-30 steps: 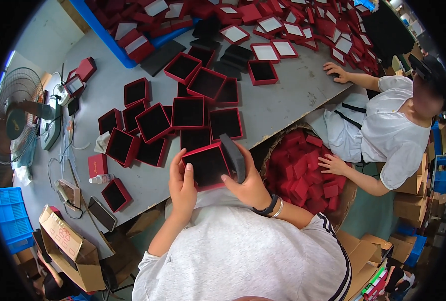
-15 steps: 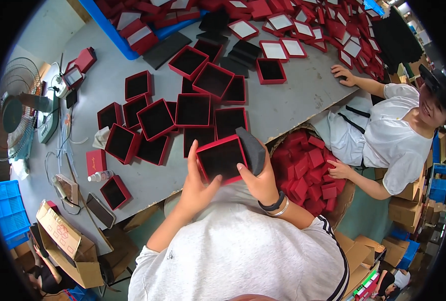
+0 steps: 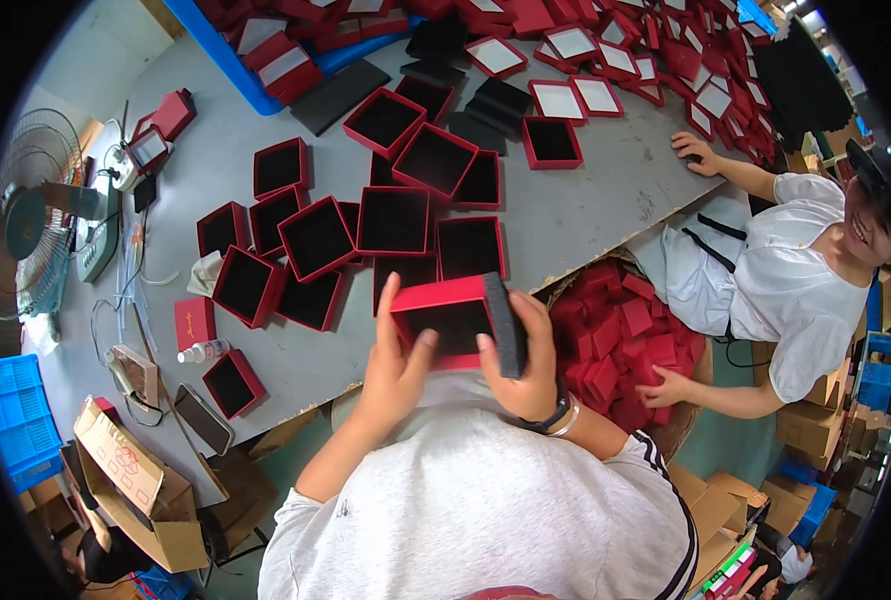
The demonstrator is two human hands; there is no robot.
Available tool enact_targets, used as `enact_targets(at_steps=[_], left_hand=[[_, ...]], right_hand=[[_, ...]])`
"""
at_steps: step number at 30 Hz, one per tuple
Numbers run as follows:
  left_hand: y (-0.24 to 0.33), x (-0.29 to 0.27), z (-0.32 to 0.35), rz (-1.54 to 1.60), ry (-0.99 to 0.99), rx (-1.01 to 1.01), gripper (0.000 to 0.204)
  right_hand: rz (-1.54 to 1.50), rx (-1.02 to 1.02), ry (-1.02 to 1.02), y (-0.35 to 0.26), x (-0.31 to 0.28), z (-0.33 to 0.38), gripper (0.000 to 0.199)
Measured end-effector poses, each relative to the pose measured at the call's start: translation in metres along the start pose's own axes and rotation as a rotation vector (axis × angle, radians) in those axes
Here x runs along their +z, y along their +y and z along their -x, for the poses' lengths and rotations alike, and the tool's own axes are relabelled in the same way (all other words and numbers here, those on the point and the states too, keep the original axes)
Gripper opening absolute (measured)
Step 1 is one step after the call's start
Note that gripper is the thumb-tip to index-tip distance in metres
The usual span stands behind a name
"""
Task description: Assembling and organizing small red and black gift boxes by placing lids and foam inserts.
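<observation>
By the front edge of the counter point(image 3: 575, 215), a red box point(image 3: 443, 293) is held in two hands

Just in front of a pale grey shirt point(image 3: 465, 490), the red box is held up and tipped, with its dark inside showing. Its left side is clamped in the grip of the left hand point(image 3: 393, 378), with the thumb put inside. A thick black pad point(image 3: 506, 325) is pressed against the right side of the box. By the grip of the right hand point(image 3: 525, 375), pad and box are squeezed together, with the fingers outside and the thumb at the open side. A dark band point(image 3: 555, 412) is worn on the right wrist.

Past the hands, many open boxes point(image 3: 392, 220) with black insides are spread and piled on the counter. Farther off, a blue tray point(image 3: 233, 75) is filled with more red boxes, and a flat black block point(image 3: 338, 97) is laid beside it. At the left, a small bottle point(image 3: 203, 351) and a phone point(image 3: 204, 418) are seen. At the right, a big brown bin point(image 3: 679, 430) is filled with small boxes point(image 3: 600, 340), and a co-worker's hand point(image 3: 668, 387) is held by them.
</observation>
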State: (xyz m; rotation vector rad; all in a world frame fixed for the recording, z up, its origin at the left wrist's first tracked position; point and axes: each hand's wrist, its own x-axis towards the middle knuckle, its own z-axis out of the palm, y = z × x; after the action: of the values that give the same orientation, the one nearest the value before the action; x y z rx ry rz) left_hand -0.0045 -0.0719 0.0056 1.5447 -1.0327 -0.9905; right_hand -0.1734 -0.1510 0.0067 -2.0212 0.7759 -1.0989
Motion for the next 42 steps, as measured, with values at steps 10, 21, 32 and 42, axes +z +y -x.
enact_targets(at_steps=[10,21,32,42], left_hand=[[-0.026,-0.054,0.002,0.21,-0.069,0.013,0.067],[-0.033,-0.07,-0.011,0.233,-0.009,-0.054,0.045],[-0.041,-0.098,-0.015,0.412,0.12,-0.089,0.041],[-0.031,-0.095,-0.02,0.522,0.097,-0.065,0.033]], right_hand=[[0.348,0.526,0.545,0.167,-0.108,-0.039,0.058],[0.305,-0.21,0.157,0.13,0.037,-0.313,0.064],[0.837,-0.301,-0.179,0.23,0.173,-0.477,0.028],[0.621,-0.488,-0.126,0.187,0.137,-0.444,0.058]])
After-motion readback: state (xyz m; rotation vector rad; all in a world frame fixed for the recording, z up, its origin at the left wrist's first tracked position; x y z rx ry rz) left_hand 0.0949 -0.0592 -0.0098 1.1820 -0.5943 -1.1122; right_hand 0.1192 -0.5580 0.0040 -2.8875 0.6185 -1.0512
